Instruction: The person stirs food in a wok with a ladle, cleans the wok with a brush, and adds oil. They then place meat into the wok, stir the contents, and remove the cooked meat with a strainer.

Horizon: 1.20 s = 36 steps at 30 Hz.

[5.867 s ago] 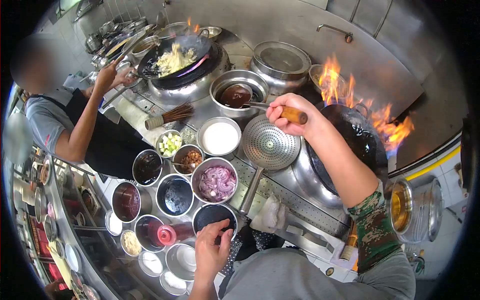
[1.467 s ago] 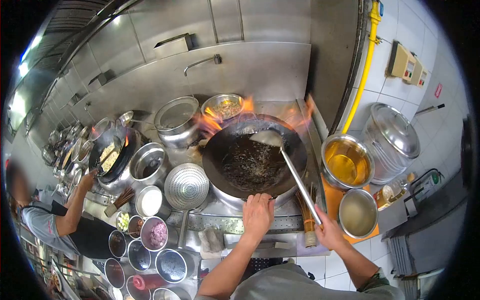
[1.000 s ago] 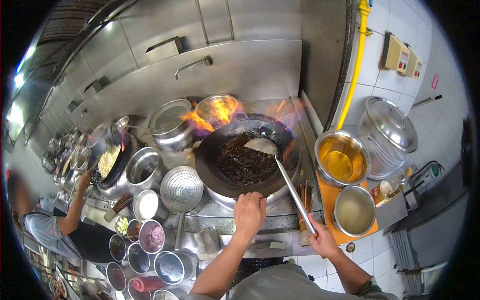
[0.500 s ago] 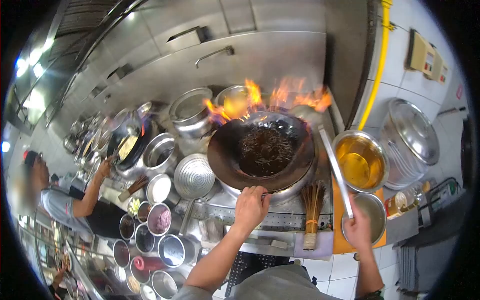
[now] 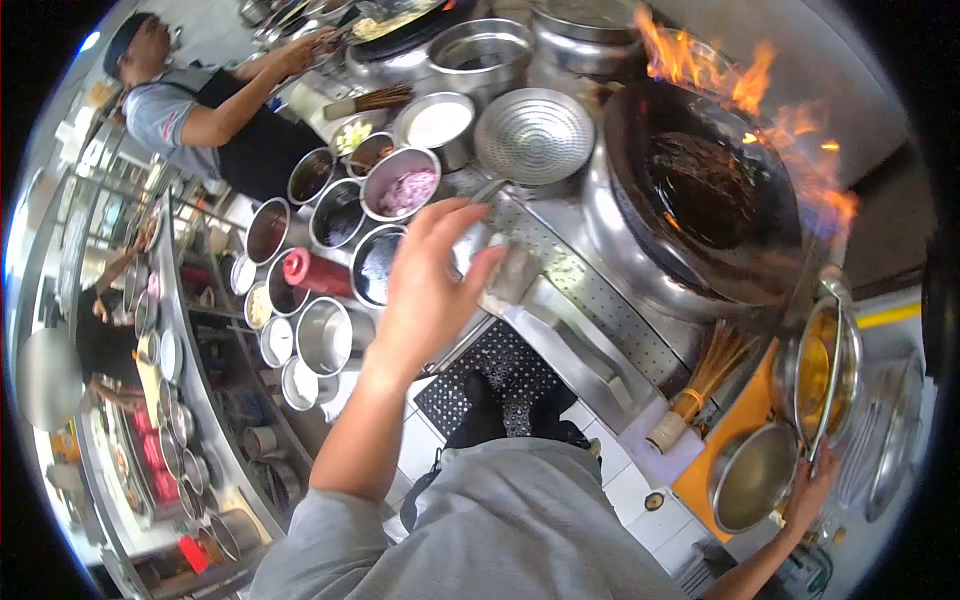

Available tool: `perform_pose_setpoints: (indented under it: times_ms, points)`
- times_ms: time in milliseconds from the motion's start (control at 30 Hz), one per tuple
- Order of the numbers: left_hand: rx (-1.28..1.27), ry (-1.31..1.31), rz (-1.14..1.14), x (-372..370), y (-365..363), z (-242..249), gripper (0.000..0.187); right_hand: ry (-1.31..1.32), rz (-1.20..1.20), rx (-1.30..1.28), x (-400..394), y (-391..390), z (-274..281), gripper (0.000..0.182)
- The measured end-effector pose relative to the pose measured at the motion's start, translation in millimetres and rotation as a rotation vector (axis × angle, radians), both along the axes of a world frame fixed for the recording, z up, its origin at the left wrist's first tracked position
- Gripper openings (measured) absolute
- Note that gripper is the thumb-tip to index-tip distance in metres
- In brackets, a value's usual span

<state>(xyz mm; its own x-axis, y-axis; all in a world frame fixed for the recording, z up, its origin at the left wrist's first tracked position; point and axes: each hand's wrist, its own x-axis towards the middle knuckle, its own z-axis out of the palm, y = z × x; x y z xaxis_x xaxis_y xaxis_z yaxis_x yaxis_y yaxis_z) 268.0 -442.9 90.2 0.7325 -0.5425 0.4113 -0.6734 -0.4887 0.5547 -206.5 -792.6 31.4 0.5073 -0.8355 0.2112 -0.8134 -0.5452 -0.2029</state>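
Observation:
My left hand (image 5: pixel 435 265) is open, its thumb and fingers apart, over the pots left of the stove. Its fingertips come close to the handle of a perforated strainer (image 5: pixel 537 135). At the right, my right hand (image 5: pixel 812 485) is closed around the handle of a long steel ladle (image 5: pixel 834 402), which crosses in front of the pot of yellow oil (image 5: pixel 815 365). A steel pot of cloudy liquid (image 5: pixel 752 480) stands beside that hand. The dark wok (image 5: pixel 640 170) sits on its burner with dark, shiny liquid inside, and flames rise behind it.
A bamboo brush (image 5: pixel 690 405) lies at the counter's front edge. Pots of ingredients, one holding chopped pink onion (image 5: pixel 408 190), crowd the left, with a red bottle (image 5: pixel 315 272) among them. A co-worker (image 5: pixel 200 120) works at another wok. A shelf rack (image 5: pixel 215 400) stands left.
My left hand has let go of the wok's near edge and moved left, opening. My right hand keeps the ladle, now lower at the oil pot. The view has turned left and down.

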Motion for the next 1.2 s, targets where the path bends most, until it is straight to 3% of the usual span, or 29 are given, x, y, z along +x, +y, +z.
perform_pose_setpoints:
  times_ms: [33,67,133,167,200,233,267,300,333,467,600,667,733,800,867,933,967,1000,1033,1200]
  points:
    - [0.007,0.004,0.072,-0.2,27.9,-0.5,0.034,-0.033,0.109,-0.210,14.4,4.5,5.3,0.050]
    - [0.013,0.071,0.156,-4.4,52.6,2.6,0.033,-0.040,0.136,-0.204,37.1,18.4,12.4,0.050]
    - [0.053,0.098,0.300,-18.5,95.2,7.1,0.032,-0.470,0.281,0.622,100.1,71.5,31.3,0.033]
    - [0.054,0.093,0.332,-27.2,113.7,7.1,0.031,-0.488,0.416,0.920,131.5,105.0,22.9,0.025]
    - [0.053,0.086,0.367,-35.4,132.2,6.3,0.030,-0.444,0.599,1.213,161.4,134.4,5.7,0.025]
    - [0.063,0.087,0.391,-44.0,149.2,5.4,0.029,-0.245,0.594,1.442,194.9,169.8,-10.1,0.026]
    - [0.047,0.100,0.421,-54.6,166.1,4.9,0.029,-0.263,0.706,1.698,227.0,209.1,-32.1,0.029]
    - [0.037,0.137,0.456,-63.8,184.7,2.6,0.029,-0.063,0.656,1.822,259.6,245.6,-51.6,0.027]
    - [0.029,0.169,0.497,-74.0,205.1,0.4,0.029,-0.026,0.753,1.927,284.5,274.6,-85.4,0.025]
    - [0.058,0.179,0.617,-123.2,292.1,-7.8,0.028,-0.240,0.256,2.480,369.4,372.7,-199.8,0.023]
    - [0.068,0.245,0.846,-176.9,379.1,-6.5,0.027,-0.241,-0.118,2.400,439.1,411.4,-326.5,0.028]
    - [0.128,0.265,0.970,-200.7,423.7,-9.9,0.026,-0.345,-0.293,2.448,460.7,421.2,-349.8,0.030]
    - [0.147,0.292,1.059,-218.7,461.4,-16.0,0.027,-0.330,-0.456,2.327,479.9,423.7,-359.1,0.031]
    - [0.149,0.328,1.147,-229.7,497.4,-23.1,0.027,-0.508,-0.529,2.406,495.9,415.5,-416.8,0.030]
    - [0.101,0.402,1.208,-232.1,526.9,-26.4,0.027,-0.645,-0.217,2.323,499.2,416.0,-426.8,0.027]
    - [0.182,0.308,1.185,-231.0,560.1,-41.4,0.026,-0.634,-0.006,2.440,531.4,344.5,-558.8,0.026]
    - [0.169,0.281,1.170,-226.7,571.9,-43.3,0.025,-0.681,-0.173,2.298,523.9,370.2,-497.4,0.029]
    - [0.169,0.278,1.171,-221.8,580.5,-43.0,0.025,-0.714,-0.322,2.142,510.6,415.5,-391.6,0.031]
    - [0.152,0.307,1.165,-215.5,588.1,-42.3,0.025,-0.716,-0.318,2.143,511.1,415.5,-390.3,0.031]
    - [0.094,0.342,1.129,-182.6,611.4,-45.8,0.026,-0.830,0.744,2.258,492.6,385.9,-416.6,0.037]
